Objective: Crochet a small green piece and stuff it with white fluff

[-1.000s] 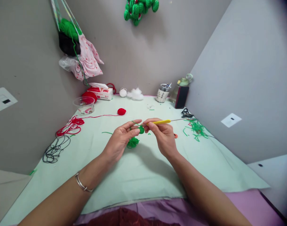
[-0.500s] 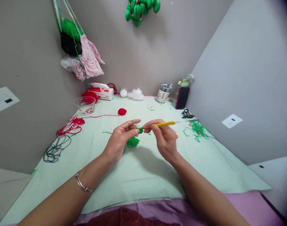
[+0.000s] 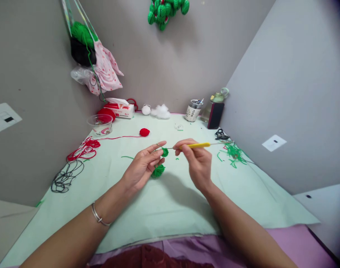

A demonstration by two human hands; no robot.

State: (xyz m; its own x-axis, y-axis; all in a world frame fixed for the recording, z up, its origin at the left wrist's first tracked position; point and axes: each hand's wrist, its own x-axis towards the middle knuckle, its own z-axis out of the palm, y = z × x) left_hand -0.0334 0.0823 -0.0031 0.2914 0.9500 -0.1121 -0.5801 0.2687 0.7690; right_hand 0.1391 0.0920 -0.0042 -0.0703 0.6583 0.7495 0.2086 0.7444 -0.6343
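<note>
Left fingers (image 3: 151,148): pinching green crochet piece (image 3: 164,152)
Right fingers (image 3: 187,142): gripping crochet hook (image 3: 199,145)
Hook: seemingly crocheting
Yarn (image 3: 158,172): needing tension

1. The left hand (image 3: 140,167) covers part of the small green piece (image 3: 164,152) and of the green yarn ball (image 3: 158,171).
2. Whether the tip of the yellow-handled hook (image 3: 199,145) sits in a loop is too small to tell; the right hand (image 3: 199,163) hides some of its shaft.
3. At far right, the phone (image 3: 216,115) partly hides the bottle (image 3: 218,97).
4. The top edge cuts off the hanging green cluster (image 3: 161,13).
5. Print on the left wall's label (image 3: 2,118) is blurred.
</note>
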